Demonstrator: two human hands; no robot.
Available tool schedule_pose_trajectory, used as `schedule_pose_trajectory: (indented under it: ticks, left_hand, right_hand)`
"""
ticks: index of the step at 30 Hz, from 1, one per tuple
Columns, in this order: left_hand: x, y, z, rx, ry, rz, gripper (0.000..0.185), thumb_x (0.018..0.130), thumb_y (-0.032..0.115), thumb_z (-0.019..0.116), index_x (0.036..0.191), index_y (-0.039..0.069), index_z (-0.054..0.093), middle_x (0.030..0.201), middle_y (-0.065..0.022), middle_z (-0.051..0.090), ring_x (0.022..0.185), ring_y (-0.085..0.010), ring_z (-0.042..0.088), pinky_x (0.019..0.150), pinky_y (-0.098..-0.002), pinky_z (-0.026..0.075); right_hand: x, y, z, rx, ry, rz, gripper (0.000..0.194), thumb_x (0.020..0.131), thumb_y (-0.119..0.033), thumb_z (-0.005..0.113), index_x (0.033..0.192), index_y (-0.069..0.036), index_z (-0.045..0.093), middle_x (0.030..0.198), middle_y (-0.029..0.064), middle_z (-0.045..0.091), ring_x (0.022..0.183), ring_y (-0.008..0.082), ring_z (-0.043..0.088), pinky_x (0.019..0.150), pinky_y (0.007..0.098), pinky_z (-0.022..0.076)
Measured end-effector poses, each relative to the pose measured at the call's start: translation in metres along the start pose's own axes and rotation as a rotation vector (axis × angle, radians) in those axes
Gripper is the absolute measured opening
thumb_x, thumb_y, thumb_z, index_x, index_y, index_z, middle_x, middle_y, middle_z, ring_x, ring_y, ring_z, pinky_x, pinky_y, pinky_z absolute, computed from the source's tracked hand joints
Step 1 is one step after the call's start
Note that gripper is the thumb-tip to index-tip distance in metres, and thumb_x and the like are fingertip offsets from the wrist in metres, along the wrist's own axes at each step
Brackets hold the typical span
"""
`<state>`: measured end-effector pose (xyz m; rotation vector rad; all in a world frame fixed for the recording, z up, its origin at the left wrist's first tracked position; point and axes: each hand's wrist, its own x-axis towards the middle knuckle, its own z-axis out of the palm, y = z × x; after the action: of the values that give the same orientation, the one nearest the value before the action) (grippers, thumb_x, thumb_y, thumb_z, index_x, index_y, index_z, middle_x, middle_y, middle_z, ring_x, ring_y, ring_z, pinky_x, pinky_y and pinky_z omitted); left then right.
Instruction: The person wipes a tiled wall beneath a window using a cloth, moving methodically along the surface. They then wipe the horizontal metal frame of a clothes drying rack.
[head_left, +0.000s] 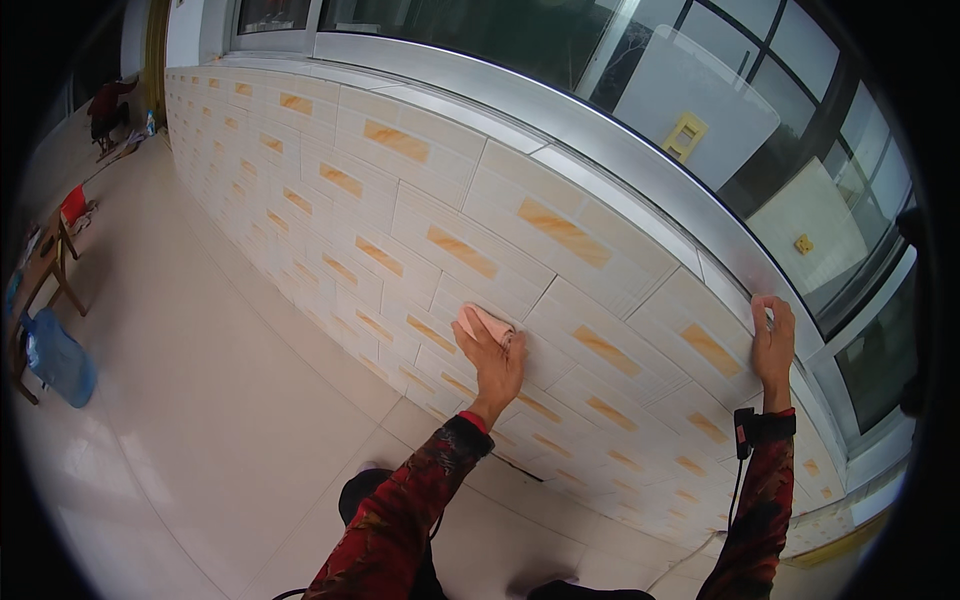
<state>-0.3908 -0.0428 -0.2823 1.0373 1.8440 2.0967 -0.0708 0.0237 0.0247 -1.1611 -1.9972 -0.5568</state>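
Note:
A folded pink cloth (486, 325) lies flat against the tiled wall (465, 202), and my left hand (495, 360) presses it there with the fingers around it. Higher up at the right, my right hand (772, 334) has its fingertips on the ledge below the metal window frame (637, 127). Its fingers are bent, and whether they pinch anything cannot be told. The wall tiles are cream with orange rectangles. A black strap with a small device (744, 433) sits on my right wrist.
Glass panes rise above the ledge. A blue plastic water bottle (60, 358) lies by a wooden chair (56, 262) at the left. Far off at the upper left, another person (111, 112) crouches near a spray bottle (151, 123). A pale cable (686, 559) runs along the floor.

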Motion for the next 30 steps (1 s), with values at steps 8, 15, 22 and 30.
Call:
schedule_pose_trajectory:
  ticks: [8, 15, 22, 30]
  left_hand:
    - [0.01, 0.007, 0.007, 0.002, 0.159, 0.056, 0.063, 0.106, 0.03, 0.047, 0.159, 0.007, 0.021, 0.16, -0.0361, -0.005, 0.149, -0.0523, 0.002, 0.12, -0.0563, 0.01]
    - [0.075, -0.027, -0.025, -0.116, 0.318, -0.171, 0.066, 0.104, 0.032, 0.05, 0.159, 0.009, 0.022, 0.16, -0.0364, 0.003, 0.148, -0.0526, 0.007, 0.119, -0.057, 0.011]
    - [-0.013, 0.039, 0.019, 0.137, 0.076, 0.389, 0.063, 0.099, 0.023, 0.06, 0.156, 0.013, 0.034, 0.159, -0.0346, 0.013, 0.144, -0.0553, 0.019, 0.118, -0.0607, 0.02]
    - [0.082, -0.007, -0.036, -0.017, 0.289, 0.162, 0.06, 0.105, 0.028, 0.05, 0.157, 0.005, 0.029, 0.16, -0.0338, 0.01, 0.149, -0.0501, 0.012, 0.121, -0.054, 0.015]
  right_hand:
    - [0.003, 0.015, 0.001, -0.01, -0.108, 0.105, 0.034, 0.101, -0.035, 0.056, 0.101, -0.002, 0.063, 0.106, 0.0138, 0.065, 0.104, 0.0314, 0.058, 0.095, 0.0375, 0.0433]
    - [0.003, 0.018, 0.003, -0.071, -0.076, 0.018, 0.035, 0.102, -0.035, 0.055, 0.104, -0.001, 0.063, 0.106, 0.0142, 0.064, 0.104, 0.0331, 0.058, 0.096, 0.0382, 0.0429]
    - [0.002, 0.019, 0.002, -0.077, -0.12, 0.022, 0.036, 0.103, -0.035, 0.053, 0.106, 0.0, 0.062, 0.11, 0.0157, 0.063, 0.107, 0.0341, 0.057, 0.098, 0.0387, 0.0418]
    - [0.003, 0.019, 0.002, -0.082, -0.127, 0.03, 0.033, 0.102, -0.033, 0.055, 0.104, 0.0, 0.062, 0.108, 0.0152, 0.063, 0.105, 0.0337, 0.058, 0.097, 0.0385, 0.0423]
